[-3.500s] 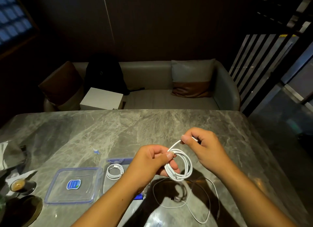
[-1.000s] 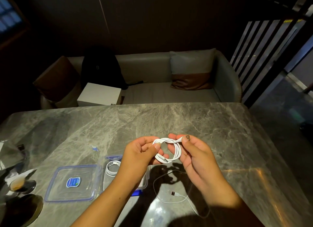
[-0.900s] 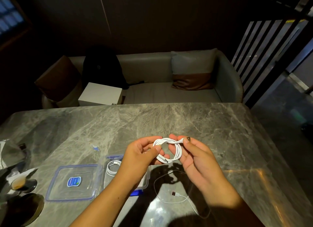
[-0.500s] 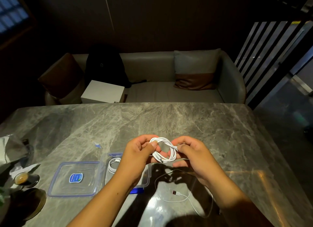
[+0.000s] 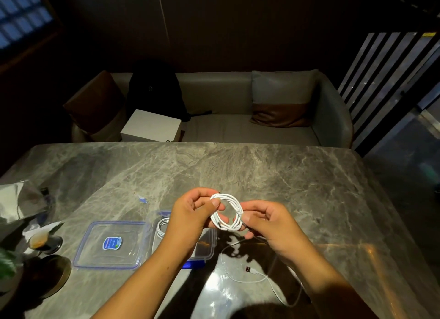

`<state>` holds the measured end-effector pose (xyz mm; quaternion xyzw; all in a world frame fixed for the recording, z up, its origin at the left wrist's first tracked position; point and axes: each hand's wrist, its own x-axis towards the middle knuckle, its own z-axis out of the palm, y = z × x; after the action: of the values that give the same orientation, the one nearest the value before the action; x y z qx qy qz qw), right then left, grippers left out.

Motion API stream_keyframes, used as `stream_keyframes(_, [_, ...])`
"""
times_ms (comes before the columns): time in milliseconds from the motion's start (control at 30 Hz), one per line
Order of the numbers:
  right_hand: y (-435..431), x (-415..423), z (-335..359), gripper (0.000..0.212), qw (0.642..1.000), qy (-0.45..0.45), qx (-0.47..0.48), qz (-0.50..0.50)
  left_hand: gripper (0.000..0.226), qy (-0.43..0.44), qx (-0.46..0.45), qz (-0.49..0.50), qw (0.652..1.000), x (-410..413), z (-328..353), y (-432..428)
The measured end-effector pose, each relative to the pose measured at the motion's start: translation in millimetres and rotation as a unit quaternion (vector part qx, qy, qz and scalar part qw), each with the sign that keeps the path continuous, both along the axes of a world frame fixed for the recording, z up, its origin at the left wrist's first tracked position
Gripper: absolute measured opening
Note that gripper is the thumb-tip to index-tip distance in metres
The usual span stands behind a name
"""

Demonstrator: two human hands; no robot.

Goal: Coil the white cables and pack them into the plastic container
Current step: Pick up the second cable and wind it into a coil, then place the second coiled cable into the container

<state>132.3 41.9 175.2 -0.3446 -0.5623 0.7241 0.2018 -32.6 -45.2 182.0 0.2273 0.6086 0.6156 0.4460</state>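
Coiling step in hand: a coiled white cable [image 5: 227, 211] was pinched above the table [image 5: 309, 187] between left hand [image 5: 192, 214] and right hand [image 5: 266, 221], fingers clamped on its sides; transfer into the plastic container [image 5: 209, 245], near left and already holding one coil [image 5: 162, 225], was judged next, a loose cable [image 5: 247, 274] remaining.

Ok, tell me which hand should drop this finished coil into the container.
Left. The left hand already pinches the coiled cable and hangs right above the plastic container; the right hand sits farther from it.
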Motion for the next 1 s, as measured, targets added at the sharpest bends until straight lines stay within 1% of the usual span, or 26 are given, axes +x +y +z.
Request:
stream_keyframes(67, [0, -3, -3, 0.023, 0.999, -0.017, 0.028, 0.023, 0.013, -0.012, -0.003, 0.005, 1.0, -2, -3, -3])
stream_keyframes(133, [0, -7, -8, 0.022, 0.999, -0.022, 0.024, 0.026, 0.016, -0.037, -0.007, 0.013, 0.999, -5, -7, -7])
stream_keyframes(300, [-10, -25, -27, 0.02, 0.999, -0.031, 0.007, -0.02, 0.022, -0.101, -0.023, 0.018, 0.995, -15, -17, -23])
stream_keyframes(467, [-22, -44, -43, 0.02, 0.999, -0.038, 0.005, -0.024, 0.027, -0.144, -0.044, 0.024, 0.988, -25, -31, -41])
stream_keyframes(700, [-46, -78, -76, 0.022, 0.995, -0.084, -0.043, -0.027, 0.01, -0.161, -0.107, 0.073, 0.978, -39, -66, -69])
stream_keyframes(767, [-53, -87, -84, 0.023, 0.993, -0.101, -0.062, -0.019, 0.007, -0.151, -0.122, 0.088, 0.977, -45, -79, -75])
stream_keyframes(833, [-59, -96, -91, 0.021, 0.988, -0.116, -0.101, -0.018, 0.005, -0.13, -0.139, 0.099, 0.977, -53, -93, -79])
stream_keyframes(933, [-62, -111, -107, 0.017, 0.967, -0.124, -0.215, -0.059, 0.003, -0.098, -0.162, 0.104, 0.976, -64, -107, -81])
stream_keyframes(1000, [-64, -121, -117, 0.014, 0.951, -0.133, -0.264, -0.089, 0.004, -0.056, -0.183, 0.096, 0.977, -70, -113, -80])
